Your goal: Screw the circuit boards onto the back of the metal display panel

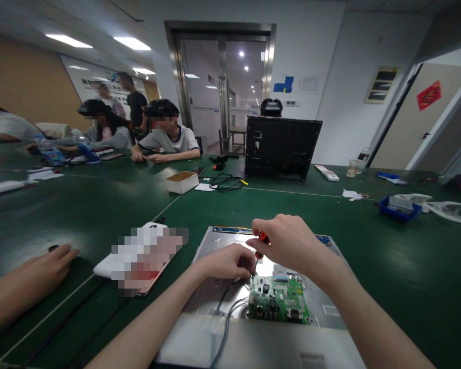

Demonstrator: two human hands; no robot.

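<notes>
A red and black screwdriver (259, 251) stands nearly upright in my right hand (282, 237), its fingers closed round the handle. The tip points down at the upper left corner of a green circuit board (278, 300). Beside that corner is my left hand (232, 262), with fingers curled and pinched close to the screwdriver's tip; what they hold, if anything, is hidden. The board lies on the silvery metal back of a flat display panel (203, 297). Grey cables (226, 333) run from the board's left side down over the panel.
Phones (149, 256) lie left of the panel, near another person's hand (57, 261). A small box (182, 182), a coiled black cable (226, 182) and an upright black display (282, 148) are farther back. A blue tray (399, 208) sits at right. Several people are around the green table (384, 266).
</notes>
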